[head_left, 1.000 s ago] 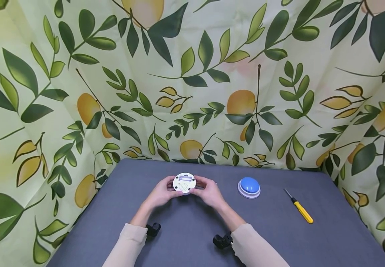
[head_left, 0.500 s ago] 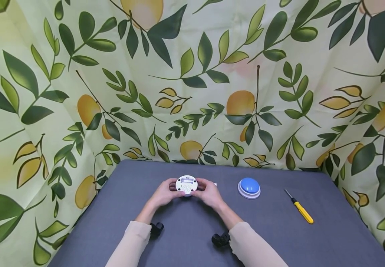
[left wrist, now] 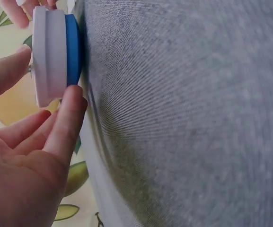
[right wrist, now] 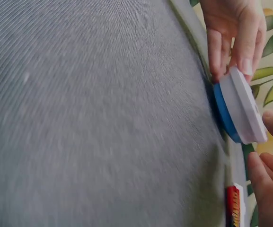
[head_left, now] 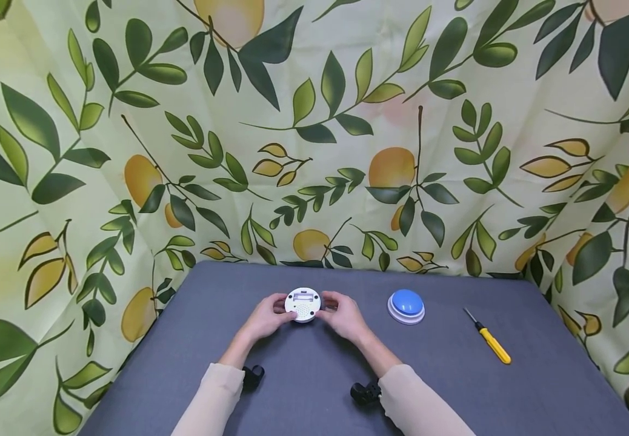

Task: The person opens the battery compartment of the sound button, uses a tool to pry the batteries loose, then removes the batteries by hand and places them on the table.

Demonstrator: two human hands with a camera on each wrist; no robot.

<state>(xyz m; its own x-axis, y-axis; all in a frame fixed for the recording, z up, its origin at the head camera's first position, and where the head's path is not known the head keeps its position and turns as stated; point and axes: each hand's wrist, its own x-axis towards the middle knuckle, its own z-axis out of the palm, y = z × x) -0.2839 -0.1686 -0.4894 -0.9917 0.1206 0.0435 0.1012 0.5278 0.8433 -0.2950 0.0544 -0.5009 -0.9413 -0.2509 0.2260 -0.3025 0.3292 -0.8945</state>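
Observation:
A round push button [head_left: 303,304] is upside down, its white base up and its blue dome toward the grey cloth. The base shows a battery slot without a cover, speaker holes and dark round spots. My left hand [head_left: 266,316] holds its left side, thumb on the base and fingers at the rim. On the other side my right hand [head_left: 345,316] is loosely bent; in the right wrist view its fingers [right wrist: 264,177] stand a little off the button and its thumb is close to the base edge. The left wrist view shows the blue dome [left wrist: 73,49] near the cloth.
A second blue-topped push button [head_left: 406,306] stands dome up to the right. Beyond it lies a screwdriver [head_left: 493,344] with a yellow handle. A red item with yellow lettering [right wrist: 233,205] shows near the right hand. Leaf-patterned cloth [head_left: 314,151] hangs behind the table.
The upturned button shifted slightly right, then a little back left, and sits slightly lower. My right hand's fingers have loosened from its side. The other button and screwdriver stay put.

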